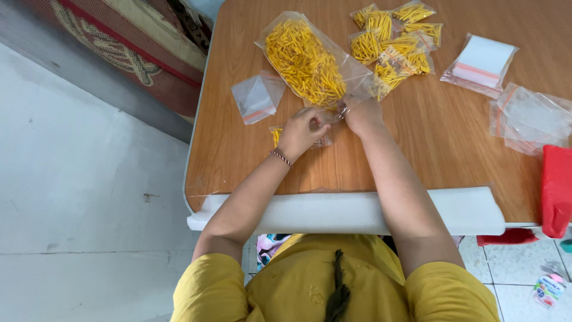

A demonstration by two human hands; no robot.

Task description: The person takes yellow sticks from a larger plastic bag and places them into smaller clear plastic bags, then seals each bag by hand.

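Observation:
A large clear bag of small yellow sticks (pixel 307 59) lies open-end toward me on the wooden table (pixel 453 137). My right hand (pixel 362 112) reaches into its mouth, fingers hidden inside. My left hand (pixel 301 132), with a bead bracelet on the wrist, holds a small clear zip bag (pixel 279 136) with a few yellow sticks in it, flat on the table just left of the big bag's mouth. What my right fingers grip cannot be seen.
Several filled small bags of yellow sticks (pixel 393 42) lie at the back. An empty zip bag (pixel 256 98) lies left, stacks of empty bags (pixel 482 62) (pixel 530 116) right. A red object (pixel 557 188) sits at the right edge, a white sheet (pixel 351 211) over the front edge.

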